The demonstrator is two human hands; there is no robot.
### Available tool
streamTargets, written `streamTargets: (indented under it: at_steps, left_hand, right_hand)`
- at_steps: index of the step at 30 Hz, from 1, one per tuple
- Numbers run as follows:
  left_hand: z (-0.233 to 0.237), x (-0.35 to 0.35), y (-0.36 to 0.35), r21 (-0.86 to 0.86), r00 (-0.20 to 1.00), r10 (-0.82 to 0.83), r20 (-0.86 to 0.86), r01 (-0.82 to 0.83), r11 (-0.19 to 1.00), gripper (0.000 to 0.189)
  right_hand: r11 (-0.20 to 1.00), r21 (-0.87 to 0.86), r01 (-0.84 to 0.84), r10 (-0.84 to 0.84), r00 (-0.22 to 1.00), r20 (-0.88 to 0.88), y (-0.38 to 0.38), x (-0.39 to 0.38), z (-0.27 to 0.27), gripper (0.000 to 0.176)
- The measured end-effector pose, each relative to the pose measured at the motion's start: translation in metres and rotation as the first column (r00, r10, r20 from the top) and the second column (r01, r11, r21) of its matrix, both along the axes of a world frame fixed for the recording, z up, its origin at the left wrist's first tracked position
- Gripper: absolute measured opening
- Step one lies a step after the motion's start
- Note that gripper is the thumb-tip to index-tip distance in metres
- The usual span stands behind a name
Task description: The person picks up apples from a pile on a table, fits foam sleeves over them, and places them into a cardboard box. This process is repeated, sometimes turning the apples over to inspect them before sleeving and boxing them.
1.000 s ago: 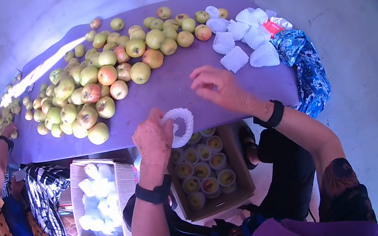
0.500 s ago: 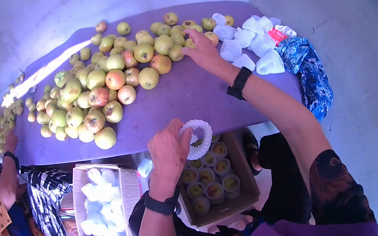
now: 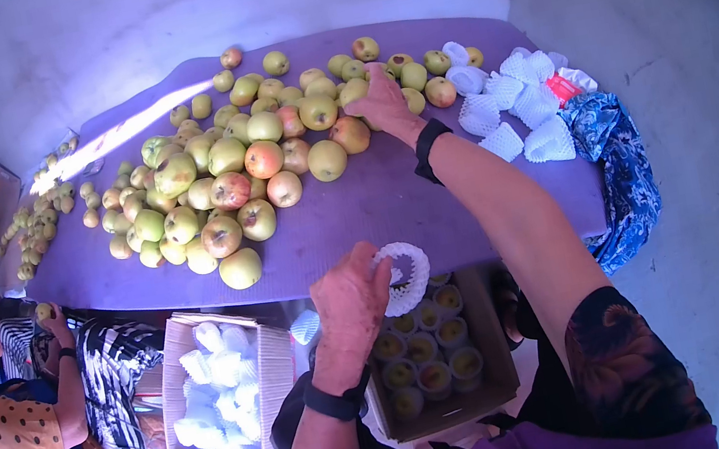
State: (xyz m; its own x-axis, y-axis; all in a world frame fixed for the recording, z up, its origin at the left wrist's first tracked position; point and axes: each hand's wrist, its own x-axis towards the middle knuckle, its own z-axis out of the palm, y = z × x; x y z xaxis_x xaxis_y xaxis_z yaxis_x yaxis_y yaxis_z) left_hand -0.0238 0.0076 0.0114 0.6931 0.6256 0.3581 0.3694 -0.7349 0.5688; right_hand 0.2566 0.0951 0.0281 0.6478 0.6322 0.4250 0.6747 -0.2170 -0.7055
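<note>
My left hand (image 3: 349, 298) pinches a white foam net sleeve (image 3: 407, 278) in front of the table's near edge. The sleeve is spread into a ring, its opening facing up. My right hand (image 3: 381, 103) reaches into the right part of the apple pile, thumb and fingers apart around a yellow-green apple (image 3: 352, 91); whether it grips the apple is not clear. Green and reddish apples (image 3: 225, 155) cover much of the purple tabletop (image 3: 358, 215). Below my left hand, an open cardboard box (image 3: 491, 372) holds rows of apples in white sleeves.
More foam sleeves (image 3: 504, 91) lie at the table's right end beside a blue patterned cloth (image 3: 610, 142). Another cardboard box (image 3: 276, 364) on the left is full of foam sleeves. At far left, a person in a dotted top (image 3: 19, 433) holds an apple (image 3: 43, 311).
My right hand has moved left over the pile, from the apples at its right side. My left hand still holds the sleeve. The view has shifted, and the other person now raises an apple.
</note>
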Motion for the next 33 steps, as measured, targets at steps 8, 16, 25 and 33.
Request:
streamTargets:
  at_steps: [8, 16, 25, 33]
  left_hand:
    - [0.0, -0.001, 0.002, 0.063, 0.991, 0.121, 0.055, -0.124, 0.99, 0.02]
    - [-0.003, 0.009, -0.012, 0.143, 0.978, 0.167, 0.123, -0.184, 0.973, 0.02]
    - [-0.008, 0.025, -0.011, 0.073, 0.971, 0.202, 0.126, -0.213, 0.974, 0.022]
    - [-0.015, 0.038, -0.013, -0.069, 0.957, 0.207, 0.204, -0.197, 0.978, 0.015]
  right_hand:
    - [0.885, 0.267, -0.381, 0.461, 0.795, -0.394, -0.082, -0.013, 0.007, 0.064]
    - [0.698, 0.67, -0.254, 0.711, 0.126, -0.692, -0.191, -0.073, -0.007, 0.046]
    - [0.745, 0.498, -0.443, 0.662, 0.401, -0.633, -0.22, -0.097, 0.019, 0.048]
    - [0.797, 0.082, -0.598, 0.603, 0.779, -0.171, -0.222, -0.106, 0.01, 0.059]
